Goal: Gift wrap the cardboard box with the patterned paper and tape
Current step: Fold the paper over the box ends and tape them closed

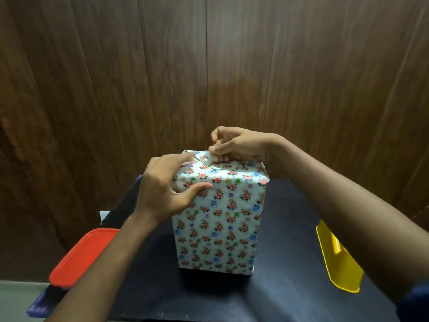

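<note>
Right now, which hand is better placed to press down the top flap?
Likely the right hand: its fingers already rest on the fold atop the box. The left hand steadies the corner.

There is only one view, from a camera on the person's head. It looks forward and down, close over both forearms, which run in from the bottom edge. The left hand [167, 189] and right hand [239, 145] meet near the middle of the frame, on top of the box [218, 219]. Beyond the hands a wood wall [209, 66] fills the upper half. Below them lies the dark table [278, 287]. The wide lens bends the wall's boards near the edges.
</note>
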